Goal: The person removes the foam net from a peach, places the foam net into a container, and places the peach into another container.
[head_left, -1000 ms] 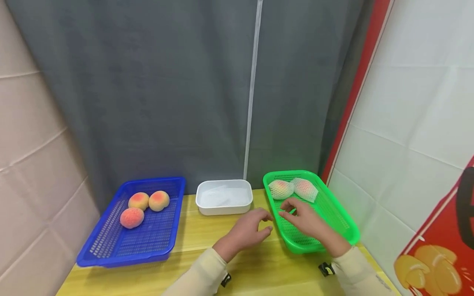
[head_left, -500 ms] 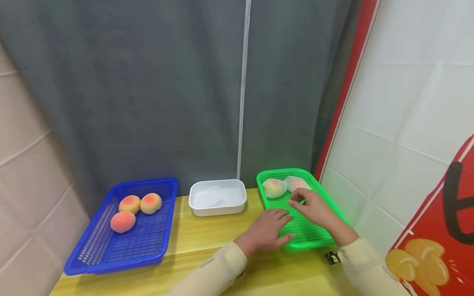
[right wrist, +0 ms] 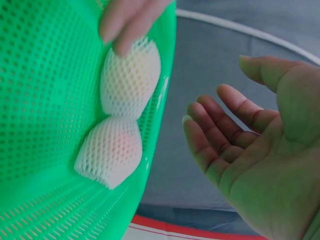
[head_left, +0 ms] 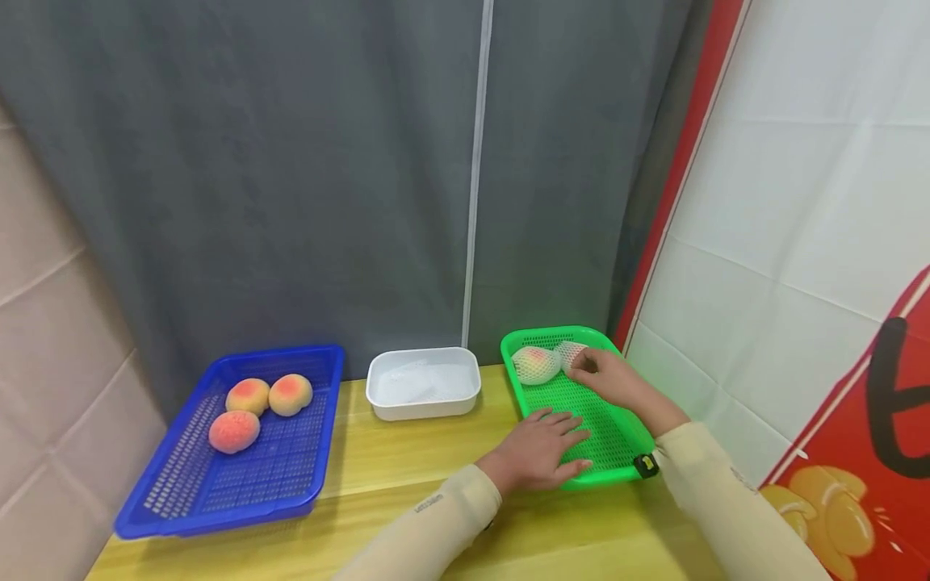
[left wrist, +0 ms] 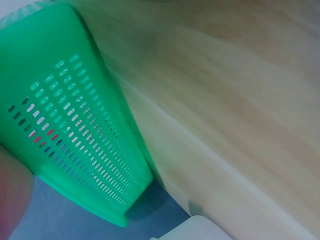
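Note:
A green plastic basket (head_left: 613, 440) stands at the right of the table in the head view. At its far end lie two peaches in white foam nets: a yellowish netted peach (right wrist: 131, 77) and a pinker netted peach (right wrist: 112, 150). My right hand (head_left: 610, 378) is over the basket's right side, overlapping the pinker one in the head view. In the right wrist view its fingers are loosely bent, with nothing between them. My left hand (head_left: 539, 452) spreads its fingers over the basket's near left rim. Its fingertips (right wrist: 132, 22) show above the yellowish peach in the right wrist view.
A blue basket (head_left: 283, 476) stands at the left with three bare peaches (head_left: 234, 432) in it. Between the baskets, a white tub (head_left: 424, 410) sits near the back of the wooden table (head_left: 392, 452). A grey curtain (head_left: 291, 177) hangs behind.
My left hand has moved right, over the green basket's rim, and its fingers have straightened. My right hand has moved forward to the pinker netted peach. The head view has shifted slightly.

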